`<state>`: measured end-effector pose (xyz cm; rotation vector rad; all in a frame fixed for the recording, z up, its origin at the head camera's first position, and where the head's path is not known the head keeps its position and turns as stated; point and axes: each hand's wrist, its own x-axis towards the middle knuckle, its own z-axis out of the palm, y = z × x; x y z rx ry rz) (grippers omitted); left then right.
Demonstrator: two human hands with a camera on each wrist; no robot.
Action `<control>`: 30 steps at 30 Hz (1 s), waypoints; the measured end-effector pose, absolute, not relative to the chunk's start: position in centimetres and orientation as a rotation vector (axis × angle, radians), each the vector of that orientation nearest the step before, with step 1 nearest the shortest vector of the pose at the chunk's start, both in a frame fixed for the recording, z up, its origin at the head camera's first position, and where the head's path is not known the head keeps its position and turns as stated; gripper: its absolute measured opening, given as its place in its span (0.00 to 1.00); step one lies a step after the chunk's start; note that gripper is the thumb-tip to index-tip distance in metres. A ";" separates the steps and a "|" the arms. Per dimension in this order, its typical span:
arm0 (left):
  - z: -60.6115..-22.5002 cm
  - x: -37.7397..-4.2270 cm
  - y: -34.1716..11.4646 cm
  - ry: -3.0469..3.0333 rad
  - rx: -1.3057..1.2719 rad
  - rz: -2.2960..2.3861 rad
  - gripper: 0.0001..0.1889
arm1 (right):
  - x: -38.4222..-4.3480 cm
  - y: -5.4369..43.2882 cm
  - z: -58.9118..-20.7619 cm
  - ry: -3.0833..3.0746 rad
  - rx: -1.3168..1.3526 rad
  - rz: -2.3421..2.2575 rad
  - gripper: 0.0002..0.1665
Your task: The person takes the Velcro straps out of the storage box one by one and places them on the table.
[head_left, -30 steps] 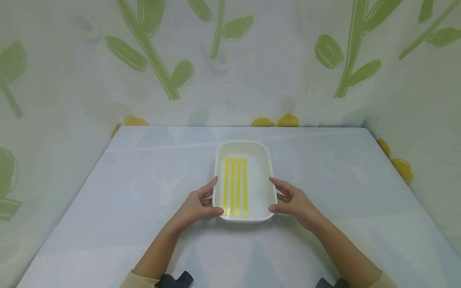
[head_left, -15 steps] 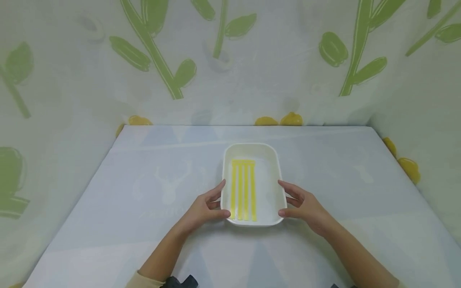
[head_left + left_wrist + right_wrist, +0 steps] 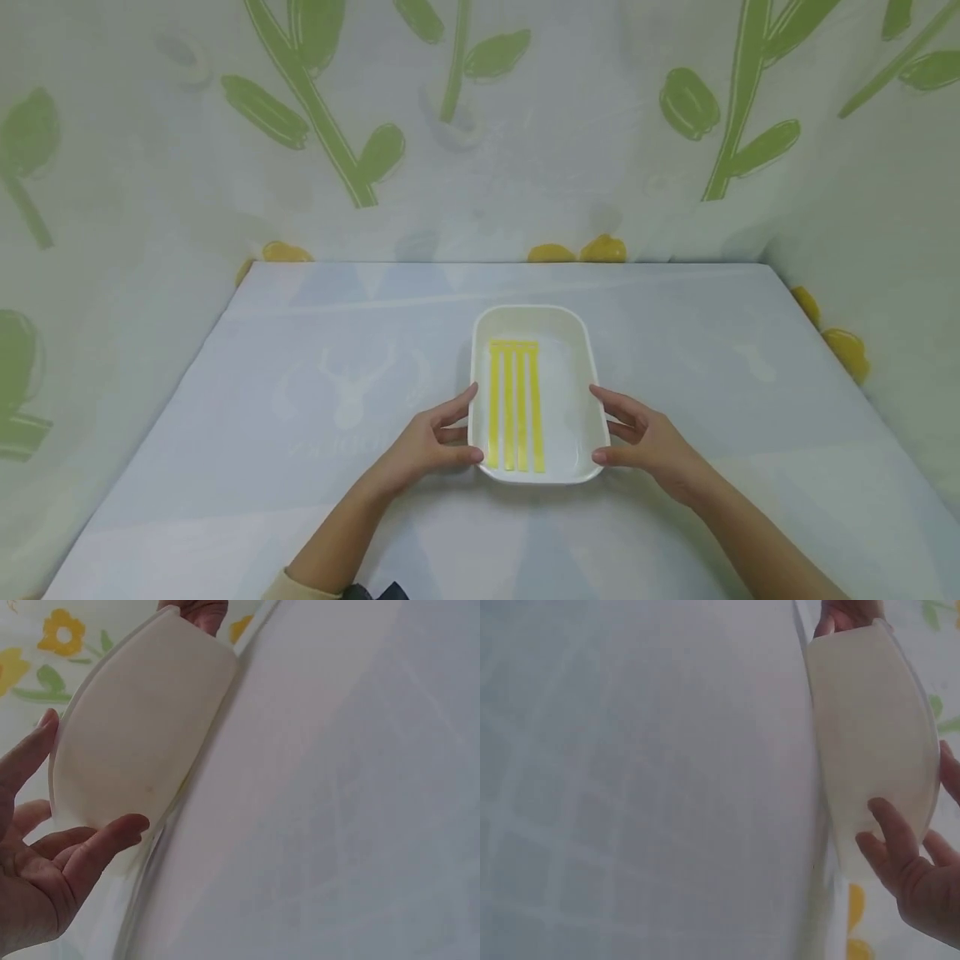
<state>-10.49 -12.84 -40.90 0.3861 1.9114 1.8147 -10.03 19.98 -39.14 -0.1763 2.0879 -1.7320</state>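
Note:
A white rectangular tray [image 3: 564, 392] with rounded corners lies between my two hands in the head view. Flat yellow strips [image 3: 508, 408], joined by a crossbar at the far end, mark the left part of its floor. My left hand [image 3: 429, 443] grips the left side near the front corner, thumb on the rim. On the opposite side my right hand [image 3: 654, 446] holds the tray the same way. In the wrist views the tray's outer wall [image 3: 142, 720] shows, with fingers [image 3: 892, 829] spread against it. Whether its base touches the table I cannot tell.
Beneath is a table [image 3: 262, 450] with a pale blue and white patterned cover. Pale walls [image 3: 570, 158] printed with green leaves and yellow shapes stand along its back and sides. A dark strap piece [image 3: 375, 592] shows near the left sleeve.
The tray has shifted a little to the right and nearer to me. Both hands have moved along with it, keeping their hold.

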 end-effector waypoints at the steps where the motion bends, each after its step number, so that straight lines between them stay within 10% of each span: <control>1: -40.8 -10.6 -12.9 1.909 0.385 1.805 0.49 | -10.0 20.0 -39.1 2.088 -0.182 -1.734 0.51; 30: -42.3 -14.0 -14.2 1.837 0.568 1.806 0.51 | -12.9 19.8 -31.6 2.463 -0.236 -1.257 0.48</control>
